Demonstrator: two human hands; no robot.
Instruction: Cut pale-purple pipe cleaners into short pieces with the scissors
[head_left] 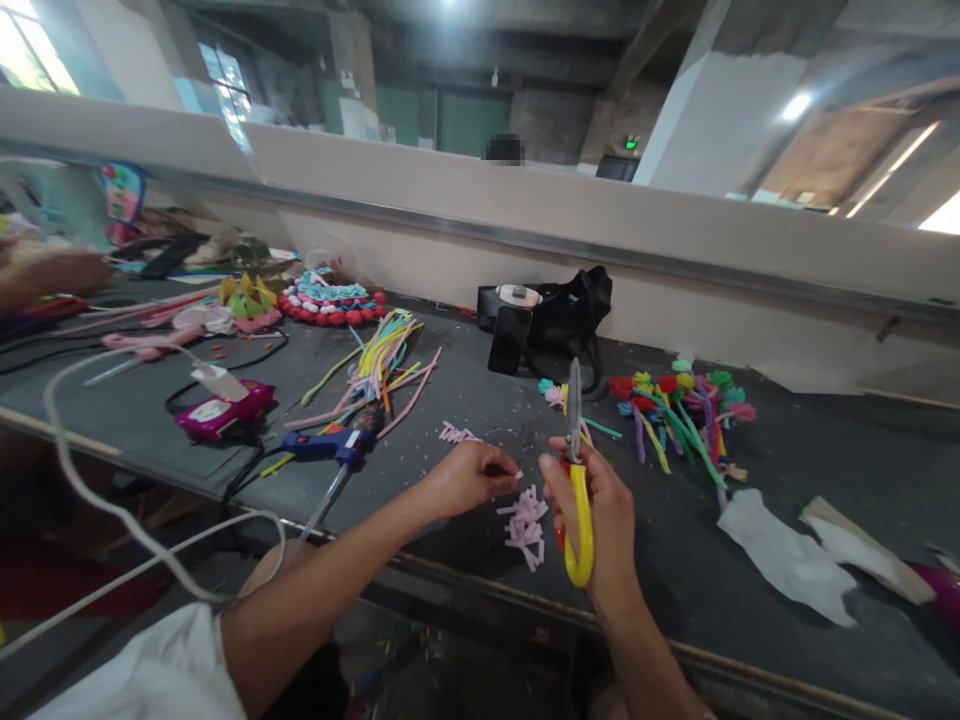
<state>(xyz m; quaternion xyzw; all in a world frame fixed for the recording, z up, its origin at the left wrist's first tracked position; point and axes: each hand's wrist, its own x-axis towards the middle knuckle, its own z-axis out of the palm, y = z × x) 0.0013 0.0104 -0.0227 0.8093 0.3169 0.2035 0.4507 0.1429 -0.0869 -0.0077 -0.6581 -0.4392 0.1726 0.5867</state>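
Note:
My right hand (600, 510) is closed round yellow-handled scissors (576, 470), their blades pointing up and shut. My left hand (472, 475) pinches a tiny pale pink piece (517, 474) just left of the scissors. Below and between the hands lies a small heap of short pink pipe-cleaner cuttings (525, 525) on the dark table (825, 470). A few more pink bits (456, 434) lie above my left hand.
A blue glue gun (334, 442), a pile of coloured pipe cleaners (379, 370) and a magenta device (221, 410) lie to the left. Pipe-cleaner flowers (679, 410) and white cloth (787, 555) lie to the right. A black bag (559, 315) stands at the back. Another person's arm (45, 275) is far left.

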